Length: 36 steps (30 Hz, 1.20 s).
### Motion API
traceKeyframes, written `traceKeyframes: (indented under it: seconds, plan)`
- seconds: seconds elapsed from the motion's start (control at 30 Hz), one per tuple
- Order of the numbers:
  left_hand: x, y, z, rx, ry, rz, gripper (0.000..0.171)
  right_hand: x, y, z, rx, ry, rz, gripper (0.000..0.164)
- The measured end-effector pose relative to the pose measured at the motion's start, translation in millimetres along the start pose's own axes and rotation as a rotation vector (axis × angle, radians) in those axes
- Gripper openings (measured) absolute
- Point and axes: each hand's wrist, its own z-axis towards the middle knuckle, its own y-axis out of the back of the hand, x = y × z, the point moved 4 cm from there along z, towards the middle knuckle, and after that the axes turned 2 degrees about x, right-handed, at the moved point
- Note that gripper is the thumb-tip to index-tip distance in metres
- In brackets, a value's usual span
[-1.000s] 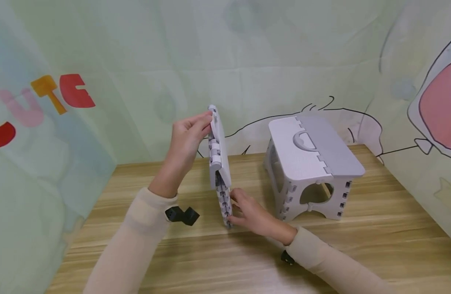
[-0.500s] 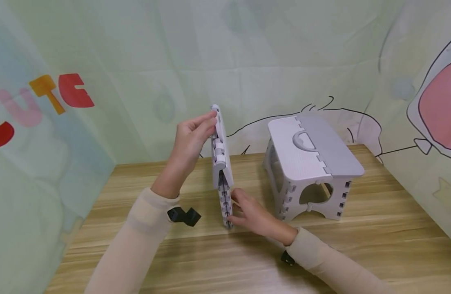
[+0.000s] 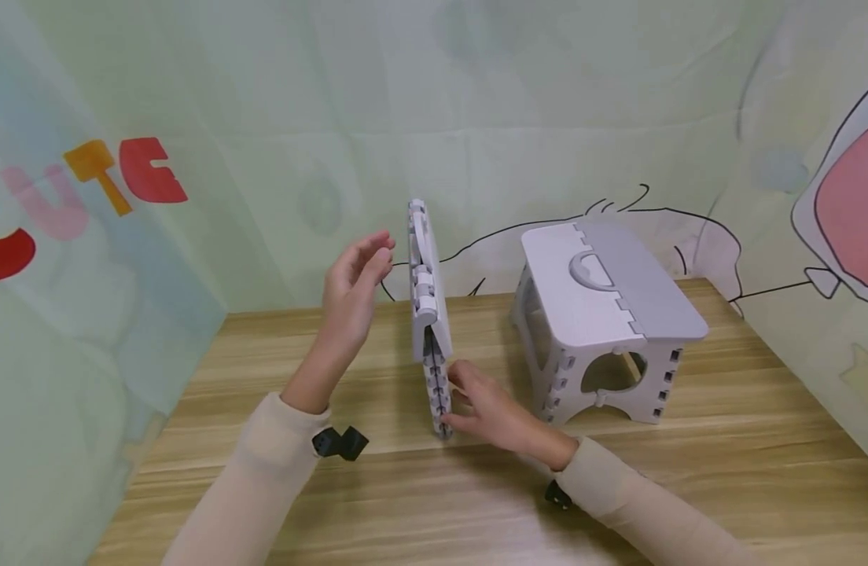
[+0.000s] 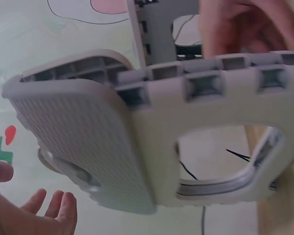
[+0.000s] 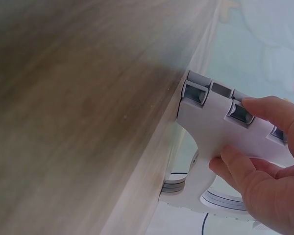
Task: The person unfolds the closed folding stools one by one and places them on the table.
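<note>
Backdrop lettering (image 3: 89, 160) probably "CUTE"; left fingers (image 4: 66, 211) released; right fingers (image 5: 239, 167) grasping folded stool (image 3: 435, 318)

In the head view, room to pass is at six o'clock from the folded stool (image 3: 430, 322), above the worktop (image 3: 434, 503); the unfolded stool (image 3: 611, 314) obstructs three o'clock, the right hand (image 3: 494, 409) five o'clock.

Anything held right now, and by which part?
Right hand holds the folded stool by its legs' hinged edge; left hand holds nothing.
</note>
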Motion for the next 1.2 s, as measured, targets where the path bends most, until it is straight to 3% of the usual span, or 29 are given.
traceKeyframes:
  seconds: [0.23,0.47,0.77,0.97,1.2]
  plan:
    - [33.9,14.5,-17.1,0.002,0.135,-0.066,0.04,-0.5,-0.7,-0.4,-0.007,0.018,-0.022,0.047]
    - [61.5,12.2,-35.6,0.003,0.227,-0.103,0.037,0.7,0.5,-1.6,-0.004,0.017,-0.014,0.047]
    - [86.1,-0.2,-59.4,0.096,0.265,-0.119,0.038,0.5,1.3,-1.2,0.002,0.013,0.018,0.046]
    - [94.4,-8.7,-74.9,0.194,0.243,-0.108,0.043,0.1,2.2,-0.9,0.004,0.006,-0.002,0.049]
    - [102.2,-18.8,-92.9,0.274,0.236,-0.005,0.046,1.3,2.9,-1.3,0.007,0.013,-0.013,0.049]
